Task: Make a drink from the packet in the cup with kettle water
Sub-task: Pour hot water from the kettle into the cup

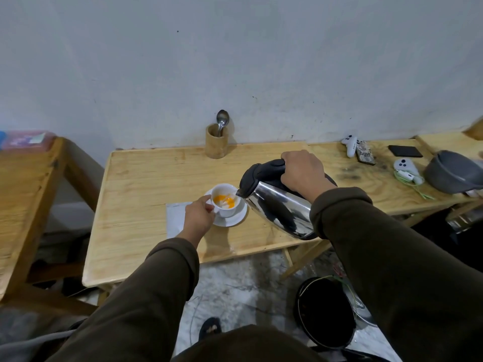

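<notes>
A white cup (226,210) stands on a white saucer (236,220) in the middle of the wooden table (146,184). Orange and white powder lies inside the cup. My left hand (199,214) grips the cup at its left side. My right hand (303,171) is closed around the black handle of a shiny steel kettle (279,209). The kettle is tilted left, its spout right at the cup's right rim. A silvery packet (175,216) lies flat on the table behind my left hand, partly hidden by it.
A wooden holder (216,142) with a spoon (222,121) stands by the wall. Two white controllers (350,145), a black wallet (405,151) and a grey bowl (452,173) lie at the right. A second wooden table (23,194) stands left. A black bucket (326,312) sits on the floor.
</notes>
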`<state>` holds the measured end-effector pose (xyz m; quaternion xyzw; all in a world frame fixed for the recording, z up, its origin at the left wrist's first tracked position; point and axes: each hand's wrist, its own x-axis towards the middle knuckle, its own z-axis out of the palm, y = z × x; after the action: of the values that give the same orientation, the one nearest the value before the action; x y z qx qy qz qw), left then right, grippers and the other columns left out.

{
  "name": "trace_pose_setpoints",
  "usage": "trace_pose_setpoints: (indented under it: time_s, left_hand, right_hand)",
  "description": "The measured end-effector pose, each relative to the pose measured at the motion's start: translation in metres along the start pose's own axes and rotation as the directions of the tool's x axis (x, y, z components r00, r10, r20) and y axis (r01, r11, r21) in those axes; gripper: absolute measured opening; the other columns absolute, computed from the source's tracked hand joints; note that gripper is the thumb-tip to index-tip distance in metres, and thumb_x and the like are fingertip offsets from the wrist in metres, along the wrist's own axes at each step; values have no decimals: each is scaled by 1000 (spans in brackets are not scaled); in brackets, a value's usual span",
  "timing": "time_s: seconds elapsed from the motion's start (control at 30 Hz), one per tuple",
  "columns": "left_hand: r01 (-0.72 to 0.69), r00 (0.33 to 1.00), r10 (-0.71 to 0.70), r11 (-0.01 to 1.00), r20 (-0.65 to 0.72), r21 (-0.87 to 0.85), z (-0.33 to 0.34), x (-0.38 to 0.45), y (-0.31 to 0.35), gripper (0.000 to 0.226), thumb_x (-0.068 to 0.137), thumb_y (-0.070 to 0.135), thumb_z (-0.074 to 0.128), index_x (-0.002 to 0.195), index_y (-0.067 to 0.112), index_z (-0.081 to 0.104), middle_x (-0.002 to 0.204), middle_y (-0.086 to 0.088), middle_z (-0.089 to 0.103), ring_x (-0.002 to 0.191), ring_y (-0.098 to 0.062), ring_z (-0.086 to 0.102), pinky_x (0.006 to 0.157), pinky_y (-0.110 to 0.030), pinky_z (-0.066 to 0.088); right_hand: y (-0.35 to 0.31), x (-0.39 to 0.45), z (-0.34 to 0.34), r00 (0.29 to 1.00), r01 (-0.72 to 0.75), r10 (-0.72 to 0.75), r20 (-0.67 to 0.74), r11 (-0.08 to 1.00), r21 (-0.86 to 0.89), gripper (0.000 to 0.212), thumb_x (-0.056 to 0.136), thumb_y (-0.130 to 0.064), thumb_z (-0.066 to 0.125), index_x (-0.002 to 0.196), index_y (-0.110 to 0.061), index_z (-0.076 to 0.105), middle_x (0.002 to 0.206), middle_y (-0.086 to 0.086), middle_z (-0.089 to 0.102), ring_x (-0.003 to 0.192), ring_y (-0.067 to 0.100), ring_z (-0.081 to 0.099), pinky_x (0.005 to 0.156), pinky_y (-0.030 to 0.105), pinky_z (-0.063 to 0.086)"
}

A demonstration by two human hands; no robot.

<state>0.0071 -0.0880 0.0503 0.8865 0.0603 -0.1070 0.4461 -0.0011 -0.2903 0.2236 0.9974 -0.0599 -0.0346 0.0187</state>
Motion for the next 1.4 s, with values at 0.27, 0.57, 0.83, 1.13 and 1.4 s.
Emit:
trace_pose_setpoints:
  time_s: [0.27, 0.57, 0.83, 1.13, 1.4]
  left_hand:
    - [0, 1000, 0, 1000, 15, 28, -3, 1, 1, 53, 87, 16, 62, 138, 14, 47, 110, -9, 72, 110, -25, 61, 90, -30, 47]
    - [-8, 1000, 7, 999, 14, 31, -3, -1, 3, 53, 88, 17, 63, 138, 15, 47, 111, -9, 72, 109, -27, 61, 88, -35, 50]
    - [10, 1000, -10, 1000, 13, 28, -2, 0, 3, 54, 88, 16, 63, 139, 14, 47, 112, -9, 71, 110, -26, 61, 94, -32, 47]
    - [13, 1000, -13, 999, 7, 36, -1, 0, 3, 52, 88, 15, 61, 138, 15, 47, 112, -9, 71, 110, -26, 61, 96, -32, 45]
    - [-20, 1000, 21, 999, -4, 37, -2, -2, 5, 51, 88, 16, 61, 138, 12, 47, 109, -11, 72, 112, -27, 60, 97, -31, 43]
  right_hand:
    - [0, -1, 2, 1000, -15, 14, -17, 1000, -23, 23, 85, -6, 51, 107, -10, 57, 103, 14, 64, 95, 33, 60, 66, 33, 43]
    - [-1, -4, 2, 1000, -16, 15, -26, 999, -44, 20, 87, -7, 52, 106, -10, 57, 102, 13, 64, 93, 32, 61, 66, 34, 43]
    - [-2, -3, 2, 999, -29, 27, -25, 998, -55, 22, 87, -8, 53, 109, -11, 57, 104, 13, 64, 96, 32, 61, 69, 34, 43]
    - [-3, -3, 1, 999, -33, 31, -37, 998, -52, 21, 87, -8, 53, 108, -11, 57, 103, 13, 64, 96, 32, 61, 69, 34, 43]
    - [-4, -3, 2, 999, -33, 32, -39, 999, -37, 22, 87, -8, 54, 109, -11, 58, 104, 13, 65, 96, 32, 61, 70, 34, 42]
